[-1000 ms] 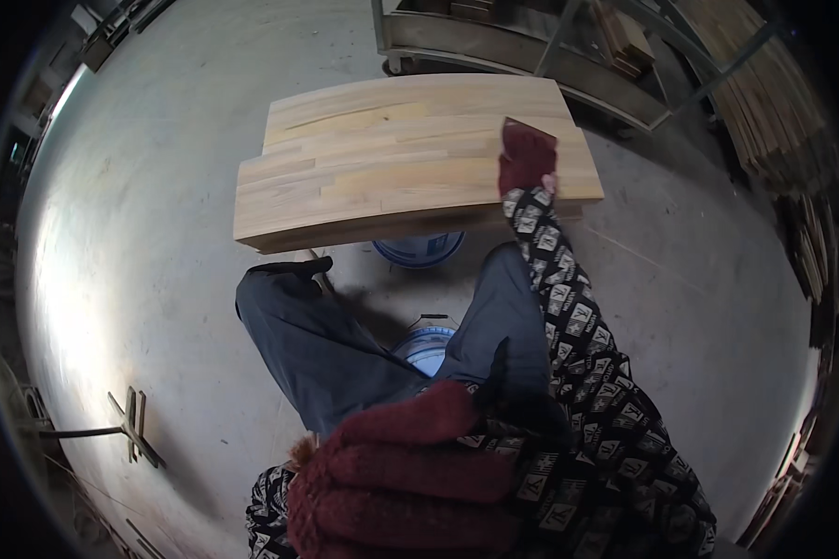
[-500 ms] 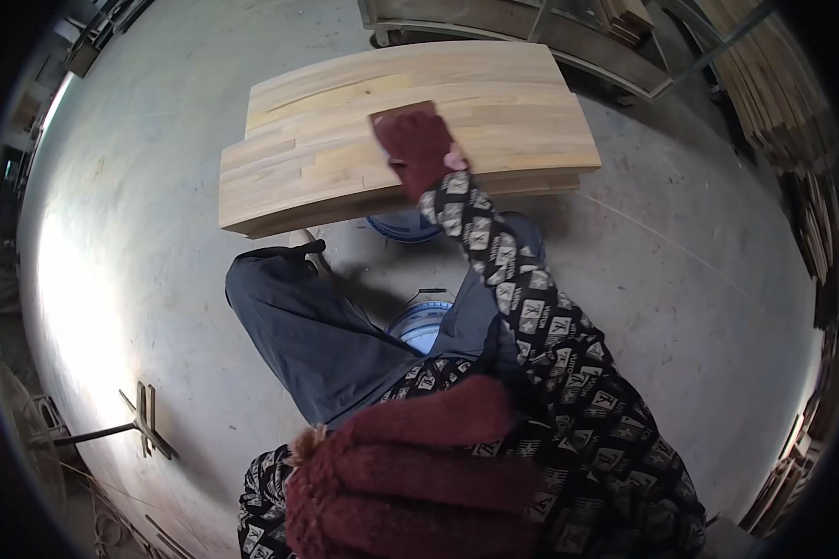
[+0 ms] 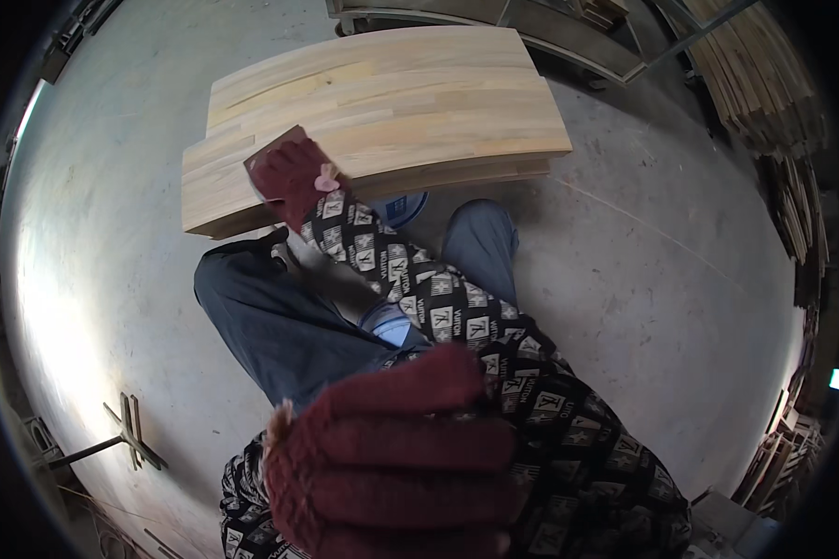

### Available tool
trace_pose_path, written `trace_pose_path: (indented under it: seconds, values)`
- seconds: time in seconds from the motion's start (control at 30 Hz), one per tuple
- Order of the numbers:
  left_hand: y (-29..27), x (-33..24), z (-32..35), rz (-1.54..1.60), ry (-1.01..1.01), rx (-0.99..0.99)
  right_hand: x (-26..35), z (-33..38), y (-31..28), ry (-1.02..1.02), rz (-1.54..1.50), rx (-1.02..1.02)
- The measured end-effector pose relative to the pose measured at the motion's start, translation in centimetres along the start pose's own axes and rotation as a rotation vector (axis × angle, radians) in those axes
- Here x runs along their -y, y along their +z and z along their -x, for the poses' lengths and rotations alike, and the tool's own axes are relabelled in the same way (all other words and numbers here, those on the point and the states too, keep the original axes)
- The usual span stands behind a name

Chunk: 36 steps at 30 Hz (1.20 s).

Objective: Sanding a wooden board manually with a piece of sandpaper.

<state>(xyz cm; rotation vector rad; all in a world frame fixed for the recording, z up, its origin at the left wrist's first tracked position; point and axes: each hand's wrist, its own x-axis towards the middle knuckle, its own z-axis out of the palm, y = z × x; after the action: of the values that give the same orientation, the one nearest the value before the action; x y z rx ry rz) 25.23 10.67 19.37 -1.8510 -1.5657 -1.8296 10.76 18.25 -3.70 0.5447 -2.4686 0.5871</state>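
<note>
A pale wooden panel made of glued strips lies flat in front of me, raised off the floor. Near its left front edge my right hand, in a dark red knit glove, presses on a flat brown piece of sandpaper. The fingers lie over the sandpaper, leaving its far and left edges showing. My left hand, gloved the same way, is raised close to the camera at the bottom. Its fingers stretch out to the right, side by side, and no object shows in it.
A blue bucket stands under the panel, with another blue container between my legs. Behind the panel is a metal-framed cart. Stacked boards line the right side. A dark metal stand is on the floor at left.
My right hand has slid left with the sandpaper, from the panel's middle to near its left front edge. The view has shifted slightly; my left hand keeps its pose.
</note>
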Motion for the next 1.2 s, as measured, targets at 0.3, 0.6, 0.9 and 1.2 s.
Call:
trace_pose_path:
  seconds: [0.3,0.6,0.9,1.2]
  values:
    - [-13.2,10.1,14.8,-0.675,-1.166,-0.594,-23.8,7.5,-15.2,0.258,0.336,-0.198]
    - [-21.2,24.2,15.9,-1.279,-1.406,-0.361,-9.2,-1.2,-3.1,0.188,0.356,0.001]
    - [-19.3,24.2,16.4,-1.382,-1.379,-0.47,-16.6,2.1,-7.8,0.143,0.266,0.017]
    - [-19.5,25.2,17.2,-1.411,-1.347,-0.511,-25.3,7.2,-15.4,0.753,0.408,-0.029]
